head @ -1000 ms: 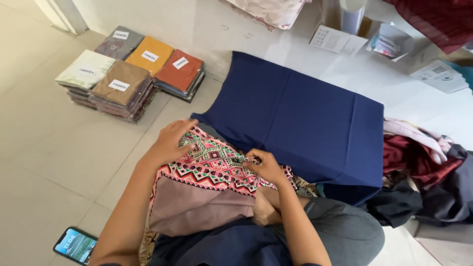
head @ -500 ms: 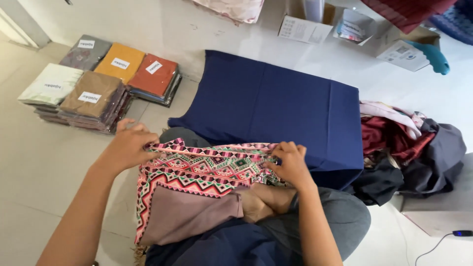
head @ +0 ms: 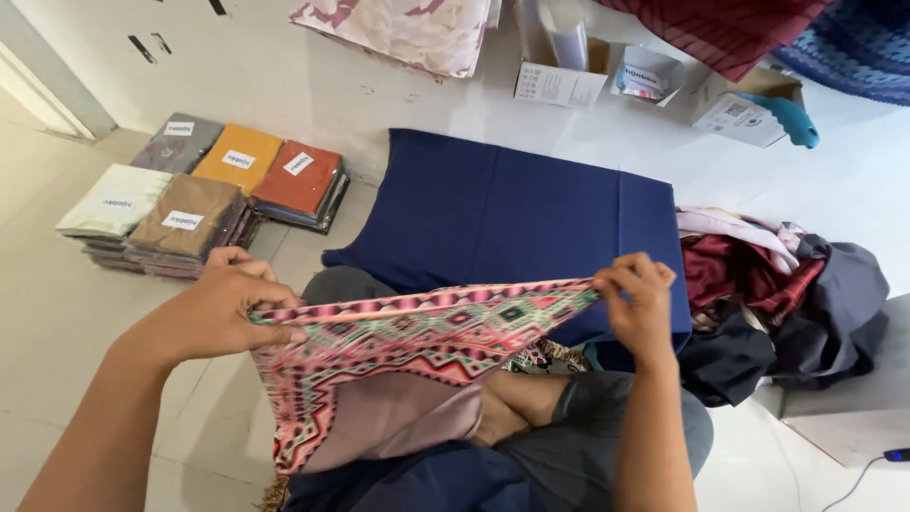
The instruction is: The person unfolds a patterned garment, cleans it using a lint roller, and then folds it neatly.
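1. Our left hand point(head: 213, 313) pinches one corner of the patterned pink cloth point(head: 398, 341).
2. Our right hand point(head: 640, 299) grips the opposite corner.
3. The cloth hangs stretched between both sets of fingers, above the navy fabric point(head: 512, 213).

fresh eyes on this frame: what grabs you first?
The pink geometric-patterned cloth, stretched taut at centre between the left hand and the right hand, each pinching a top corner. Behind it a navy cloth lies flat on the floor; wrapped fabric packs are stacked at upper left.
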